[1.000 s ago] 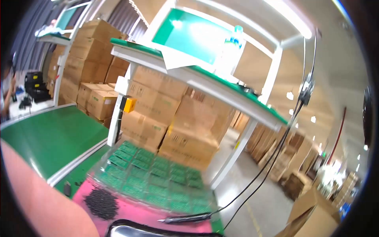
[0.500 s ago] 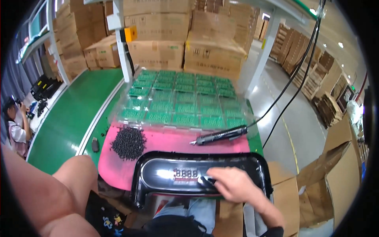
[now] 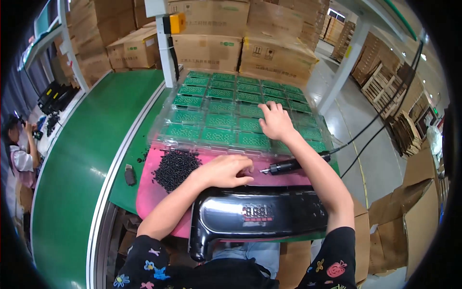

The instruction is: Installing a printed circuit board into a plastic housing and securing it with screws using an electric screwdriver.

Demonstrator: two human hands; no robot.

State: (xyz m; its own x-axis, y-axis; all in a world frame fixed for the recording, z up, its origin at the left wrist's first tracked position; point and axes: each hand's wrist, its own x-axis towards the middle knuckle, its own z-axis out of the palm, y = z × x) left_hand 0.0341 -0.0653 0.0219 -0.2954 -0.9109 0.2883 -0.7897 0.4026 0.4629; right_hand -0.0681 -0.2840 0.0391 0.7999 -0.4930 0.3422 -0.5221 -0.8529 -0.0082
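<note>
My right hand (image 3: 276, 121) reaches over the clear plastic tray (image 3: 211, 147), its fingers apart on or just above the green circuit boards (image 3: 220, 119) set in rows there. My left hand (image 3: 230, 171) hovers low over the pink mat (image 3: 149, 192), thumb and fingers apart, nothing visible in it. It lies between a heap of small black screws (image 3: 175, 169) and the tip of a black electric screwdriver (image 3: 288, 166). Nearest me rests a long glossy black plastic housing (image 3: 221, 212) with a digit-shaped display cutout; my right forearm passes above its right end.
A small dark object (image 3: 130, 176) sits on the green bench left of the mat. Stacked cartons (image 3: 279, 58) stand behind the tray. Black cables (image 3: 375, 115) hang at the right, above an open carton (image 3: 390, 241). Another person (image 3: 21, 159) works at far left.
My right hand has left the black housing and moved forward to the circuit boards. My left hand has come in over the mat from the lower left. The view has shifted.
</note>
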